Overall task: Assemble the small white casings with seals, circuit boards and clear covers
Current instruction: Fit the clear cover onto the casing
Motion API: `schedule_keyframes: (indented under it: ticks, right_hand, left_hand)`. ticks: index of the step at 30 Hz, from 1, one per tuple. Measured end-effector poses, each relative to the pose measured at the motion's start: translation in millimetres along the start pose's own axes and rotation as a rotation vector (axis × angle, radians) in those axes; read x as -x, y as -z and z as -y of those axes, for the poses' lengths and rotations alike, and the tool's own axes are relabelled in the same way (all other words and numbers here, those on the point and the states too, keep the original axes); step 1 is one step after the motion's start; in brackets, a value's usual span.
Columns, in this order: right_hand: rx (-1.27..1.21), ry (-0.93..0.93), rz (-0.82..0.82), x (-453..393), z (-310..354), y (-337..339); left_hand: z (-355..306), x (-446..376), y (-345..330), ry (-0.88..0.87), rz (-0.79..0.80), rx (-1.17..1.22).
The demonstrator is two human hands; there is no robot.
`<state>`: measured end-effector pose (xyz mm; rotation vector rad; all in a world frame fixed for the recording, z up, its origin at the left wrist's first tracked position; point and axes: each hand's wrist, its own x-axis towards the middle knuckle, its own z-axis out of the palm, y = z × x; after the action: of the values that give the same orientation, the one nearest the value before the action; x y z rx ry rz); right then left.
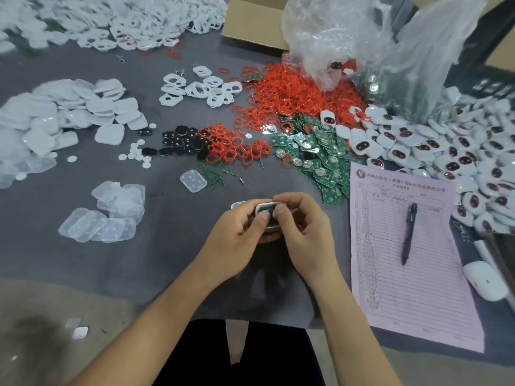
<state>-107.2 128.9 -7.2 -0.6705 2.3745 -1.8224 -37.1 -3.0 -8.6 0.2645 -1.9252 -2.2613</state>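
Two hands on one white casing (264, 208), just left of the pink form (404, 260). Left hand (239, 229) curled around its left end, right hand (302, 227) pinching the right end, both thumbs pressing the green circuit board (271, 211) seated inside.

My hands (276, 224) near centre holding a casing (267, 211), covers (103, 218) to the left, seals (287, 93) and circuit boards (320, 160) beyond, form (412, 274) with pen (408, 234) on it right, cardboard box (250, 20) far.
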Motion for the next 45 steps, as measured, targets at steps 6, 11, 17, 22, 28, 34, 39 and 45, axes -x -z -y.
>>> schedule_keyframes:
  ticks: [6,11,17,22,28,34,39,45]
  right_hand:
    - [-0.007,0.014,-0.044,-3.1,4.3,-16.2]
    - [0.05,0.062,-0.057,-2.2,8.5,-31.0]
    - [0.47,0.105,-0.14,-1.8,1.5,-34.0]
    - [0.643,0.117,-0.029,-0.5,6.3,-39.1]
    - [0.539,0.155,0.05,-0.9,0.7,-32.4]
    - [0.26,-0.003,-0.048,2.2,-2.2,-31.1]
    - [0.257,-0.009,-0.043,1.3,0.2,-32.3]
    - [0.257,0.012,-0.051,3.3,-0.6,-32.6]
  left_hand:
    - [-0.7,0.9,10.8,0.003,-0.063,-0.029]
    - [-5.0,0.6,36.4,-0.062,-0.11,-0.148]
    - [-10.5,-8.9,56.5,-0.081,-0.168,0.098]
    - [-7.7,-11.1,61.1,-0.062,-0.264,0.183]
    - [-7.1,-12.2,60.8,-0.033,-0.207,0.213]
    - [-9.0,-9.6,61.1,-0.033,-0.18,0.177]
    - [-10.5,-7.8,59.3,-0.041,-0.209,0.14]
    - [-7.9,-7.0,61.6,-0.035,-0.153,0.13]
